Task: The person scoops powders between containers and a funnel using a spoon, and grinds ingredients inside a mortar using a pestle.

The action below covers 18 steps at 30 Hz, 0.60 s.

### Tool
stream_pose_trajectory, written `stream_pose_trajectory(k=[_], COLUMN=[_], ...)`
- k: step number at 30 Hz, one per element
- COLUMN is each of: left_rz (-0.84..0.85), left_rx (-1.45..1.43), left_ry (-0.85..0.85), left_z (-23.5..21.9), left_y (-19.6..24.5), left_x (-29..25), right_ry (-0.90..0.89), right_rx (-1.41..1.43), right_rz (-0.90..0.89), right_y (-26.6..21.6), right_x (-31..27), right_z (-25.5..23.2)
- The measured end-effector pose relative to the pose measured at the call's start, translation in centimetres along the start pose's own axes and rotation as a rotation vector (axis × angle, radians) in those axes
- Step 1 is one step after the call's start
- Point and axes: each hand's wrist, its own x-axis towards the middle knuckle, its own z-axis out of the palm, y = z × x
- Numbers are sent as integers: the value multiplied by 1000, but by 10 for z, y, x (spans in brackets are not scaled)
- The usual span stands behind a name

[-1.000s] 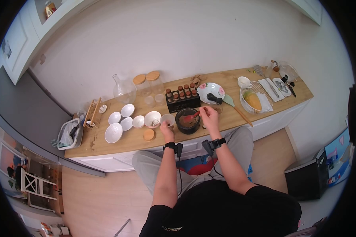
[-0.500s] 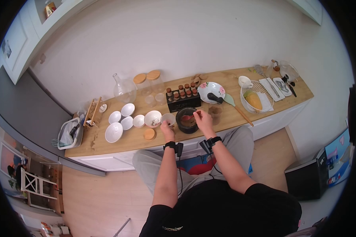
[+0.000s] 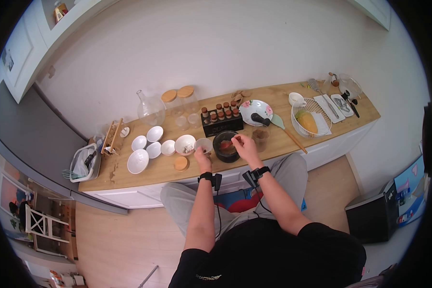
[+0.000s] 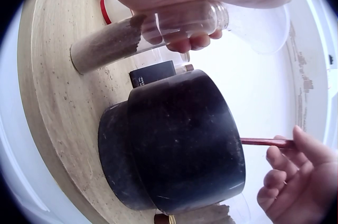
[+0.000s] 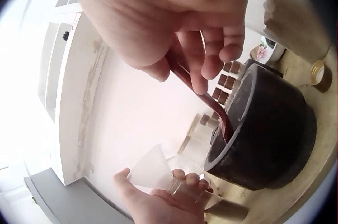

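Note:
My left hand [image 3: 203, 161] grips a clear glass tube bottle [image 4: 105, 44], its lower part filled with brown powder. A translucent funnel [image 5: 152, 168] sits in the bottle's mouth. Just right of it on the counter stands a black mortar [image 4: 185, 139] with brown powder inside, seen from above in the head view. Between thumb and fingers, my right hand [image 3: 246, 148] pinches the handle of a dark red spoon [image 5: 203, 96]. The spoon's lower end reaches down inside the mortar's rim.
Behind the mortar is a black rack [image 3: 222, 126] of small corked bottles. A jar of brown powder [image 3: 260, 138] stands to the right, near a floral bowl [image 3: 247, 110] holding a black pestle [image 3: 260, 119]. White bowls [image 3: 138, 162] and a wooden lid [image 3: 181, 163] lie left.
My right hand has come left and slightly down, closer over the mortar, with the spoon dipping into it. The left hand, bottle and funnel have stayed in place.

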Motion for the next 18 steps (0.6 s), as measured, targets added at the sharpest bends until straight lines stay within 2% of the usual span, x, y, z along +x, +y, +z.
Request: stream_pose_trajectory(k=[9,14,18], left_rz=[1,14,-2], left_rx=[34,23,16], left_ry=[-34,14,4], left_z=[-12,-1,-1], left_y=[-23,-5,-3], left_x=[9,2,1], right_ry=[121,119,130], right_rx=[-68,-159,-114], right_rz=[-70,-55,-39], right_y=[-2,1,22], right_x=[9,8,9], right_z=[-22,-29,-25])
